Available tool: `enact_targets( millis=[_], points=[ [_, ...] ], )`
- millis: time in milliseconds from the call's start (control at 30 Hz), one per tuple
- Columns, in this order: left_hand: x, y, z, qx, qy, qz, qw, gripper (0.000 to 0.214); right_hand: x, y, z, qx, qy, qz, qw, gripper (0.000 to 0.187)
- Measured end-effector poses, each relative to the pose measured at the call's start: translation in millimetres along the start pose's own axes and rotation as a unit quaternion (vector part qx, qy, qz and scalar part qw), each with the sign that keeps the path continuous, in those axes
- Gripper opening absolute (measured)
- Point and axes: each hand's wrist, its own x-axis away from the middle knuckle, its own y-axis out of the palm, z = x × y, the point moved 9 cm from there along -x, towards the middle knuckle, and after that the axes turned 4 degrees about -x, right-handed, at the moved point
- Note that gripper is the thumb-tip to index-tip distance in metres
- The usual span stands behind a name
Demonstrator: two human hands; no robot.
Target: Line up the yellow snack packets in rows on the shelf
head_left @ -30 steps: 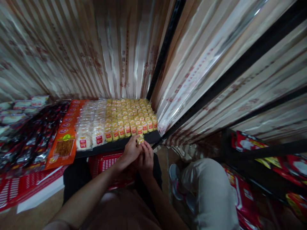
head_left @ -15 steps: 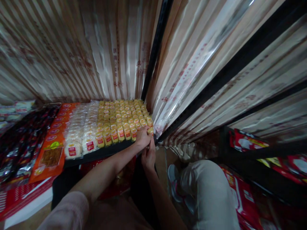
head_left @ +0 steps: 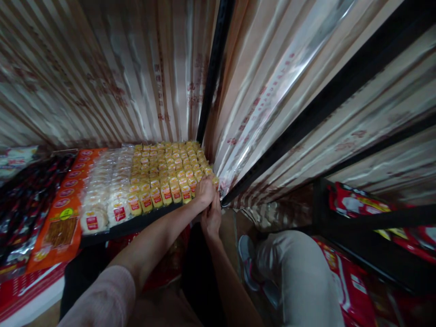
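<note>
Shift, within the last second, from in front of the front row, a few packets in from its end, to the right front corner of the yellow packets [head_left: 163, 165]: left hand [head_left: 205, 190] reaching across to that corner, right hand [head_left: 211, 219] tucked just below it. Judged from that, past turning a single packet in the open and on to fitting it at the row's end. Dim and partly covered there, but probably that same yellow packet [head_left: 215, 181] just beyond the left fingers, on their right side, near the foot of the black beam [head_left: 272, 159]. Left fingers bent against it; impossible to tell whether pinching or merely pressing. Right fingers close against the left hand, with any hold hidden. To the left, neighbouring packets upright along the shelf edge [head_left: 139, 222], red labels outward.
</note>
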Motion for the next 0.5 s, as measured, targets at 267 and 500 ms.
enact_targets(
  millis=[267, 500],
  points=[
    [-5, 6.7, -5, 0.022, 0.003, 0.008, 1.0, 0.028, -2, 4, 2, 0.007, -0.021, -0.008, 1.0, 0.062],
    [8, -1.0, -8, 0.094, 0.035, 0.079, 0.992, 0.039, -6, 5, -5, 0.025, -0.06, -0.038, 0.997, 0.062]
  ],
)
